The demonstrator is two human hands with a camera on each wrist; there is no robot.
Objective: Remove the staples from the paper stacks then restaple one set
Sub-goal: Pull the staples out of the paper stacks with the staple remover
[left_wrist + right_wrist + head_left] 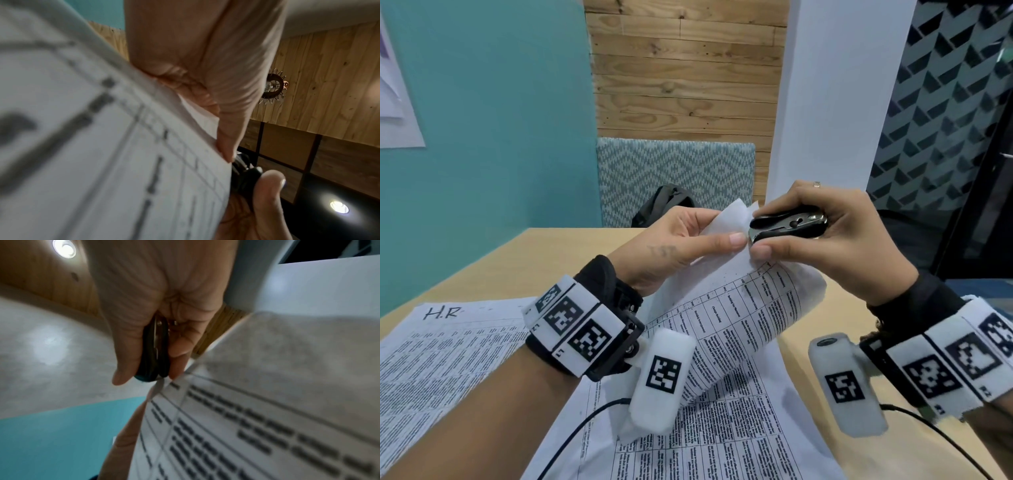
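I hold a printed paper stack (743, 308) lifted off the table, its top corner raised. My left hand (688, 236) pinches that corner between thumb and fingers. My right hand (825, 236) grips a black and metal staple remover (787, 222), squeezed between thumb and fingers, its jaws at the paper's corner beside my left thumb. The left wrist view shows the paper (102, 146) and the remover (244, 177) past my thumb. In the right wrist view the remover (154, 350) sits in my fingers above the sheet (267, 402). The staple itself is hidden.
More printed sheets (722, 438) lie under the lifted stack. Another stack marked "H.R" (441, 349) lies at the left on the wooden table (517, 263). A patterned chair (674, 171) with a dark bag (664, 202) stands behind the table.
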